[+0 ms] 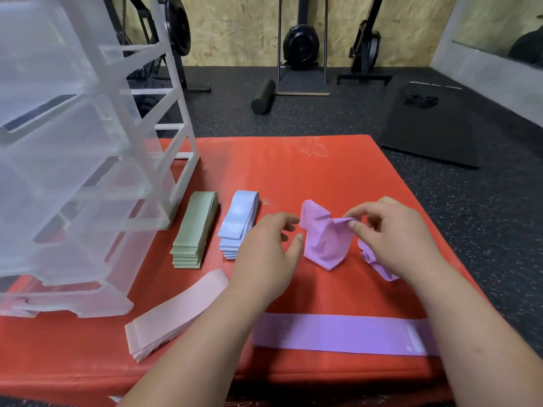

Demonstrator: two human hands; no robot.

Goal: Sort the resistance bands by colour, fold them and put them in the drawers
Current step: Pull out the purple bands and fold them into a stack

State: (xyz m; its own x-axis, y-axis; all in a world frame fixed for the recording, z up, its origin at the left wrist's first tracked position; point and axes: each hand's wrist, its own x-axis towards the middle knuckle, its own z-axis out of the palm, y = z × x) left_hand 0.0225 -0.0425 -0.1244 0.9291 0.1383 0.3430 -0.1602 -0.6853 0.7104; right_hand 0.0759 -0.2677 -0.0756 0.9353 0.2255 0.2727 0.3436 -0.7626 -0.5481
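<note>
A crumpled purple band (323,239) stands bunched up in the middle of the red mat (293,171). My right hand (393,239) pinches its upper right edge between thumb and fingers. My left hand (267,254) hovers just left of the band with loosely curved fingers and holds nothing. A flat purple band (338,333) lies across the mat near me, under my forearms. Folded stacks lie to the left: green (194,230), light blue (239,224) and pink (179,312). The clear plastic drawer unit (73,160) stands at the mat's left edge.
Beyond the mat, on the dark rubber floor, lie a black foam roller (263,96) and a black pad (435,121). Gym machines stand along the chipboard wall at the back. More purple band (376,265) shows under my right hand.
</note>
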